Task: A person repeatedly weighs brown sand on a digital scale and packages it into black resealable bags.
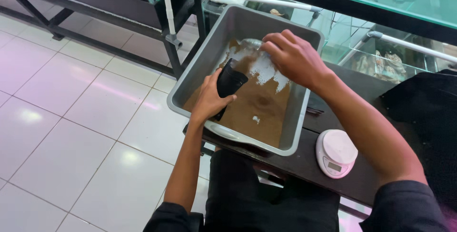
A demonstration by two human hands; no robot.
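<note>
The left hand (pixel 208 99) grips a black cup (pixel 229 85) tilted inside the grey tub (pixel 190 77) of brown sand (pixel 259 108). The right hand (pixel 293 56), fingers curled, holds something pale I cannot make out

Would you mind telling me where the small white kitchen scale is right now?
In the head view, the white scale sits on the dark table, lower right, just beside the grey tub of brown sand.

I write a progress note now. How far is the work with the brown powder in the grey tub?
Done: the grey tub sits on the dark table, brown powder inside. In hand: the left hand holds a black cup in the powder; the right hand scoops. Left: the white scale carries nothing.
</note>
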